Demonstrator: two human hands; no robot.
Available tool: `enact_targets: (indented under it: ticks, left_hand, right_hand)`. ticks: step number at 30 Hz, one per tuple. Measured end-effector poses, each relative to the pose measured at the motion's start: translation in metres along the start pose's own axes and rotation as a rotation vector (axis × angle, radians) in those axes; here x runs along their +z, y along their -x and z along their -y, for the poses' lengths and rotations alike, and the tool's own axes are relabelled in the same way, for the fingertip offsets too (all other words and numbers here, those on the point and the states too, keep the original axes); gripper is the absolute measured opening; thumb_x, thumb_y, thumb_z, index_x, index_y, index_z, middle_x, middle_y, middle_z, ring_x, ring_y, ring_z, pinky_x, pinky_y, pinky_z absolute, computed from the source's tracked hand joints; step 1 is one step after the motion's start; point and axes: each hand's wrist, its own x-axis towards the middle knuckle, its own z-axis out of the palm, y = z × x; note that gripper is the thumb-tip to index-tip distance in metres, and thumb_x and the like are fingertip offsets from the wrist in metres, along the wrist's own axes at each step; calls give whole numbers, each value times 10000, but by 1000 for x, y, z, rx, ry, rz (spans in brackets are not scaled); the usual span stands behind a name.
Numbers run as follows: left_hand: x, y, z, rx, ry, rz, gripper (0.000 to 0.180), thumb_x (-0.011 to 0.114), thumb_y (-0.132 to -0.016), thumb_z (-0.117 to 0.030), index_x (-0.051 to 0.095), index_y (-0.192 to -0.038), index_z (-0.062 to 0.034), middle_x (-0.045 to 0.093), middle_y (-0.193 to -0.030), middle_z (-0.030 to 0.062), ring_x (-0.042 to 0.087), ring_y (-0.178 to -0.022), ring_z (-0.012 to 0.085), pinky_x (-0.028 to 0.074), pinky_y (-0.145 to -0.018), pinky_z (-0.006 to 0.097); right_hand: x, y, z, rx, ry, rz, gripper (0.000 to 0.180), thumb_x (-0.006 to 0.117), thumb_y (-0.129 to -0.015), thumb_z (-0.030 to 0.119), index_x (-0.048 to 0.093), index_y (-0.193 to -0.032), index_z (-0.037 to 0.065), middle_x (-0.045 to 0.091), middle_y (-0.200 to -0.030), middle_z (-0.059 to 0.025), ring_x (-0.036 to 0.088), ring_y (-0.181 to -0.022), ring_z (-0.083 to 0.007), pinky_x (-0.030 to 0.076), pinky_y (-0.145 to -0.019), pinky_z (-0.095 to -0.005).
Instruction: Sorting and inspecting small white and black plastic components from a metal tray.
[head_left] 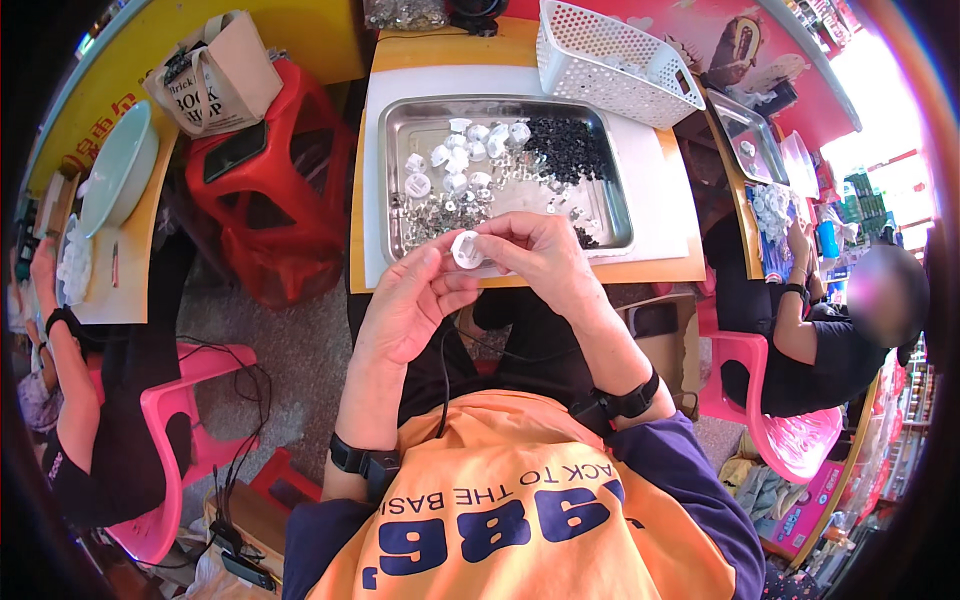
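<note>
1. Shows a wooden table in the upper middle of the frame, mostly covered by a white sheet.
2. Bears a shallow metal tray on that sheet, with a perforated white basket at its upper right.
3. Contains, inside the tray, rounded white parts at upper left and centre, a heap of small black pieces at upper right, and scattered small shiny pieces below.
4. Sits facing the tray in an orange shirt, with a dark band around each wrist.
5. Pinches one round, hollow white part just below the middle of the frame, over the tray's near edge, with the right hand: thumb and forefinger closed on its right side, remaining fingers curled.
6. Places the left hand right beside that part's left edge, fingers half bent, palm partly visible; hard to tell whether thumb and forefinger grip it as well.
7. Includes a red stool at upper left, with a paper bag on it, and a pale basin farther left.
8. Includes a co-worker in dark clothing seated at right, and another's bare forearm at the left edge.
</note>
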Motion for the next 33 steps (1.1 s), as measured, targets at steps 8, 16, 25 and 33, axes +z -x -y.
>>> enact_targets:
  ticks: [8, 16, 25, 33]
  left_hand:
    - [-9, -11, -9, -224, -82, 19, 332, 496, -946, -218, 515, -1161, 34, 648, -943, 146, 670, -807, 212, 584, -671, 280]
    - [5, -19, -14, -216, 22, 46, 283, 525, -920, -134, 525, -1137, 47, 628, -1023, 160, 654, -908, 235, 574, -772, 304]
    - [8, -36, 9, 58, -77, 2, 270, 563, -846, 21, 542, -1114, -12, 609, -1077, 120, 601, -1025, 217, 530, -865, 328]
    - [4, -41, 13, -72, -22, -35, 269, 544, -884, -46, 528, -1147, 5, 611, -1076, 119, 621, -977, 218, 535, -853, 334]
  right_hand:
    - [-19, -12, 19, -309, 308, 255, 173, 594, -840, 114, 657, -956, 2, 646, -859, -140, 632, -780, -230, 488, -705, -305]
    - [-30, -13, 22, -214, 203, 38, 205, 658, -804, 157, 665, -958, 22, 620, -799, -119, 598, -663, -231, 490, -638, -313]
    - [-14, 0, -1, -407, 315, -123, 314, 727, -711, 108, 617, -1001, 62, 566, -846, -85, 594, -714, -249, 504, -624, -321]
    - [-28, 0, -24, -801, 508, -109, 222, 676, -723, 76, 610, -934, 61, 568, -824, -53, 586, -727, -220, 474, -632, -333]
